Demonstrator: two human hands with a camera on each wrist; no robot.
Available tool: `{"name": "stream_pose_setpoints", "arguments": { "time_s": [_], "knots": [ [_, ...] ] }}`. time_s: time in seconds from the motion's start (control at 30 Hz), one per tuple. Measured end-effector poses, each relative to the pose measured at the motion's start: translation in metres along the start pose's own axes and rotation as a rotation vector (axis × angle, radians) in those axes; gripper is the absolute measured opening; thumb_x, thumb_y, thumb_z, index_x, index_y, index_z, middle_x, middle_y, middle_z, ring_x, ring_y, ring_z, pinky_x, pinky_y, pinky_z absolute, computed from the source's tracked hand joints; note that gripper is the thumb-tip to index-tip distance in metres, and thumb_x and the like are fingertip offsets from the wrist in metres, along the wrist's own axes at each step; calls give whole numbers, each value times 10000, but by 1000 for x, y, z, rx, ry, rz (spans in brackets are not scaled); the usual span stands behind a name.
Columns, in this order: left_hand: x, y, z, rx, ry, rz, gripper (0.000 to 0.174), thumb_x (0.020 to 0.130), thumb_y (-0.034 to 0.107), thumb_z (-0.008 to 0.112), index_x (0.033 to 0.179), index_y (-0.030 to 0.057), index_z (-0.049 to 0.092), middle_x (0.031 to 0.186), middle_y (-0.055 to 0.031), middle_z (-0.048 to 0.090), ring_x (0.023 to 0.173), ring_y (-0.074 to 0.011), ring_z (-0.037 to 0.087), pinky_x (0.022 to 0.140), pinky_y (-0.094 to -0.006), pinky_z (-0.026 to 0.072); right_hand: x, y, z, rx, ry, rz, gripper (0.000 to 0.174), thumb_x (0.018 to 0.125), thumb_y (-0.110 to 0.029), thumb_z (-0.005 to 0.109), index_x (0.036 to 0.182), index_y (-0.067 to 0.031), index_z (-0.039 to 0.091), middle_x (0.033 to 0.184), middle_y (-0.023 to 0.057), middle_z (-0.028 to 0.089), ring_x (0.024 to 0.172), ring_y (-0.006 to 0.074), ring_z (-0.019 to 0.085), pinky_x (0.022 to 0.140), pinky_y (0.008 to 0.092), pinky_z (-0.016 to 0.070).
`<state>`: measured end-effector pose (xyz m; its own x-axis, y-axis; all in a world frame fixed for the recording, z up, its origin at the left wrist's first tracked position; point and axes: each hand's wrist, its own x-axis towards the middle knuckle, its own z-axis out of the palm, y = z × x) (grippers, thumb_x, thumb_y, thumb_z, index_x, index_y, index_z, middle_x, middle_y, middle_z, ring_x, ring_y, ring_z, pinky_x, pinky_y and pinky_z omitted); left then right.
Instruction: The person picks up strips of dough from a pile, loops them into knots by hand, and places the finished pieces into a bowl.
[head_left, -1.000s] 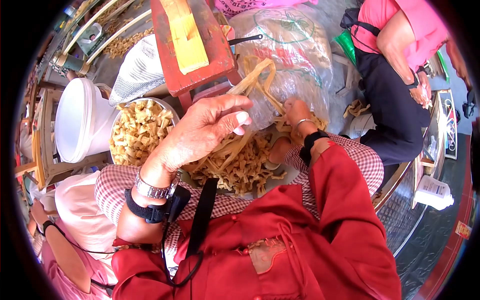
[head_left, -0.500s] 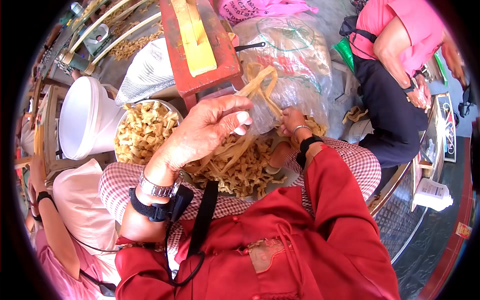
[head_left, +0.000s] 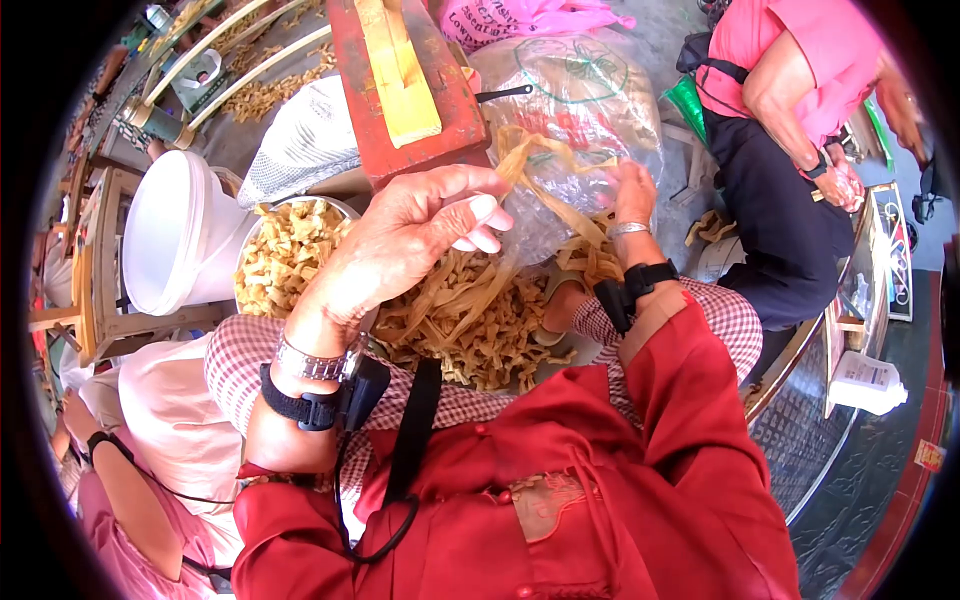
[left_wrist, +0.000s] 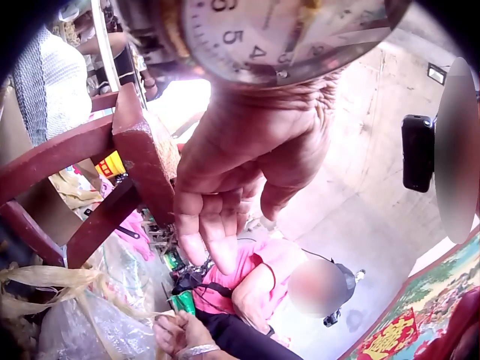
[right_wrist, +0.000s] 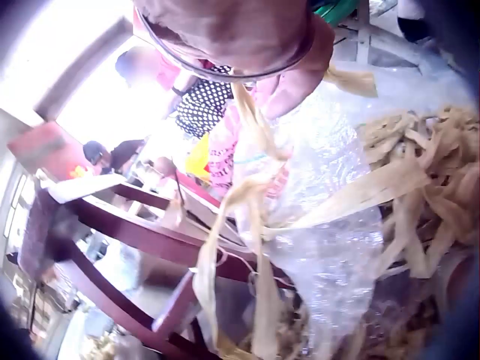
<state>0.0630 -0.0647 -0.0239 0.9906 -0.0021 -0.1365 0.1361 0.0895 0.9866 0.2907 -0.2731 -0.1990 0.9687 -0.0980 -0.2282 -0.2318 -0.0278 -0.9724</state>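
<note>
Head view: your left hand (head_left: 420, 240) pinches the tan strips (head_left: 530, 150) between thumb and curled fingers. Your right hand (head_left: 632, 190), at 2 o'clock, grips their far end. The plastic bag (head_left: 590, 90) lies behind, the red stool (head_left: 400, 110) at 12, the bowl of knots (head_left: 490, 330) at 6.

Left wrist view: the red stool crowds the strips at 9.

Right wrist view: strips hang from your closed fingers across the bag.

Your right hand has risen since, drawing the strips taut.

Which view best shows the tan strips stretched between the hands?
Head: the tan strips run whole from left hand to right hand. Left wrist catches only a bit, lower left; right wrist shows them close but blurred.
</note>
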Motion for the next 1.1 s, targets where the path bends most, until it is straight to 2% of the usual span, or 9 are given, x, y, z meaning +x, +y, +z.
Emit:
{"name": "stream_pose_setpoints", "arguments": {
  "time_s": [0.2, 0.4, 0.67, 0.7, 0.8, 0.83, 0.93, 0.97, 1.1],
  "knots": [
    [-2, 1, 2, -20, -12, -17, 375, 955, 234, 514, 1221, -30, 503, 1003, -120, 648, 865, -166, 637, 818, -280, 499, -25, -53, 3, 320, -125, -28, 193, 902, -189, 579, 1067, -93, 550, 906, 81, 644, 693, 175, 654, 427, 242, 465],
    [0, -5, 3, -155, -47, -96, 365, 968, 277, 481, 1153, -34, 535, 964, -140, 658, 783, -188, 659, 757, -287, 530, -76, -105, -6, 401, -541, -148, 408, 913, -130, 543, 1278, -93, 363, 952, 128, 646, 742, 215, 666, 464, 228, 468],
    [9, -28, 29, -653, -124, -344, 558, 993, 442, 293, 1102, -64, 502, 994, -220, 644, 917, -309, 648, 841, -402, 522, -164, -128, 13, 400, -944, -77, 247, 944, -251, 496, 1047, -29, 528, 886, 85, 624, 726, 165, 630, 521, 208, 483],
    [8, -26, 36, -694, -13, -328, 522, 1002, 425, 271, 1061, -33, 515, 925, -172, 643, 872, -277, 640, 786, -369, 516, -174, -122, 14, 397, -990, -21, 277, 956, -300, 477, 1009, -33, 527, 868, 79, 615, 719, 156, 621, 526, 208, 485],
    [12, -59, 7, -919, -243, -121, 420, 1011, 352, 293, 996, -4, 517, 819, -105, 598, 713, -220, 589, 668, -313, 484, -200, -100, 19, 413, -1063, 5, 392, 979, -417, 397, 942, -47, 518, 813, 56, 570, 745, 148, 616, 536, 225, 500],
    [9, -56, 3, -834, -58, -187, 266, 998, 272, 381, 999, 56, 536, 805, -23, 580, 637, -149, 525, 607, -294, 451, -206, -98, 19, 425, -1046, 37, 400, 980, -422, 388, 948, -44, 515, 809, 56, 566, 756, 159, 622, 539, 232, 507],
    [-2, -26, 19, -733, 249, -169, 215, 990, 219, 393, 999, 60, 538, 808, 0, 574, 661, -129, 534, 628, -271, 448, -214, -104, 19, 549, -1050, 43, 414, 983, -429, 363, 983, -40, 505, 808, 63, 566, 807, 199, 638, 547, 255, 527],
    [-1, -27, 15, -803, 196, -120, 259, 1003, 201, 326, 928, 21, 497, 779, -48, 523, 698, -191, 546, 663, -297, 456, -212, -106, 18, 629, -1082, 47, 420, 985, -430, 352, 1017, -40, 503, 841, 78, 582, 835, 217, 637, 552, 270, 536],
    [-7, -20, 18, -801, 255, -63, 238, 987, 223, 404, 931, 57, 566, 761, 25, 540, 664, -101, 518, 650, -248, 440, -212, -115, 16, 710, -1012, -21, 423, 984, -427, 354, 1060, -41, 507, 908, 101, 612, 851, 227, 638, 560, 284, 538]
  ]
}}
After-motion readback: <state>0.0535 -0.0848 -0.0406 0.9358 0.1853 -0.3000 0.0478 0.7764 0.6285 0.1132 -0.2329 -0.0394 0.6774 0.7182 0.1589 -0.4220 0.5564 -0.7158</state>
